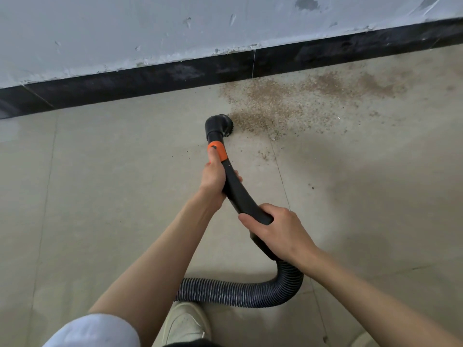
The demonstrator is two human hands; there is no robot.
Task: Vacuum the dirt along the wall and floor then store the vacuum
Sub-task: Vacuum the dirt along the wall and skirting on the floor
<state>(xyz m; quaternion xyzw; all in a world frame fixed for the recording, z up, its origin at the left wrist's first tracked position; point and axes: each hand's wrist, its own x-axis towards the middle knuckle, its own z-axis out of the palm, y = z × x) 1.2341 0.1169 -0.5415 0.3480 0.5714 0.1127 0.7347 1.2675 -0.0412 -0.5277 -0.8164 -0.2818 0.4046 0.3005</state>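
Both hands gripped the curved black plastic vacuum wand (240,196), left hand (213,181) forward, right hand (273,229) behind, steering its round brush nozzle (220,123) into the sandy brown dirt (273,101).

Both arms reach forward and down, hands gripping.
The left hand (213,180) sits farther out, fingers wrapped and thumb stretched forward; the right hand (275,229) sits nearer the body, behind and right of it, fingers curled over, wrist bent.
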